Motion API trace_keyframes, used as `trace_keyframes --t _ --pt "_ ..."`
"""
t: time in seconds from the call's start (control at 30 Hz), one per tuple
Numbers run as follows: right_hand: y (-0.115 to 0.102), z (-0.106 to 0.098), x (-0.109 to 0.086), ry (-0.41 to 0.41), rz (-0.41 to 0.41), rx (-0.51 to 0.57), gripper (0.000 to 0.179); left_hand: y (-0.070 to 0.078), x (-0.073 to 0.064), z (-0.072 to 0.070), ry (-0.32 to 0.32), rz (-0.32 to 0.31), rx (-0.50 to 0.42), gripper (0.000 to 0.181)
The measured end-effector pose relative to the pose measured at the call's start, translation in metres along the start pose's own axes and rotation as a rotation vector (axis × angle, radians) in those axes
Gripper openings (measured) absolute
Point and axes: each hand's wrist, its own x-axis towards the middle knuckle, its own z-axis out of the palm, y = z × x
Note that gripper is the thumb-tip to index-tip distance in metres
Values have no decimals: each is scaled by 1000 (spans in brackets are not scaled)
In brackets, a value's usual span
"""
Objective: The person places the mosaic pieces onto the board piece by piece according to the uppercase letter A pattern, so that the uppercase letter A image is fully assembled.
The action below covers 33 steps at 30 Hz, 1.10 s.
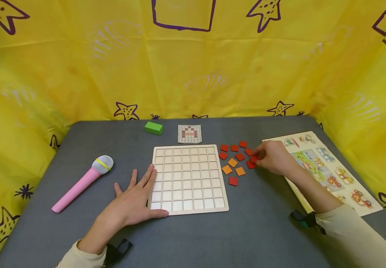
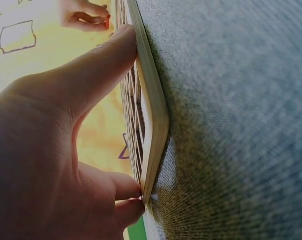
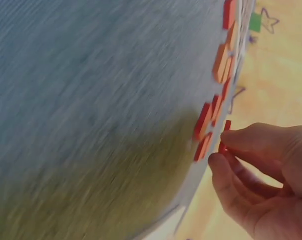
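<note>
A wooden grid board (image 1: 188, 178) with bare square cells lies mid-table. My left hand (image 1: 134, 203) rests at its left edge, fingers spread, the thumb on the front rim; in the left wrist view the thumb (image 2: 110, 52) lies along that rim. To the right of the board, my right hand (image 1: 274, 158) pinches a red square tile (image 1: 254, 159) between thumb and fingertips. The right wrist view shows this tile (image 3: 228, 125) raised over the others. Several red tiles (image 1: 234, 148) and 3 orange tiles (image 1: 232, 162) lie loose between the board and this hand.
Behind the board lies a small pattern card (image 1: 189, 134), with a green block (image 1: 154, 128) to its left. A pink toy microphone (image 1: 82, 186) lies at the left. A picture puzzle board (image 1: 340, 175) sits under the right forearm. Yellow patterned cloth (image 1: 193, 74) surrounds the table.
</note>
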Motion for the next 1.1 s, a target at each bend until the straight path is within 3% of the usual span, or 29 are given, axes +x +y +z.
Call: trace_keyframes --t 0.43,0.77,1.1 --pt "-47 14 35 -7 -18 123 22 0 2 -3 -3 -3 -1 135" --pt "-81 35 60 -57 -15 246 22 -2 -8 4 7 -11 -15 136" --pt "-95 48 85 -100 -29 313 22 -1 -3 3 16 -1 -14 135"
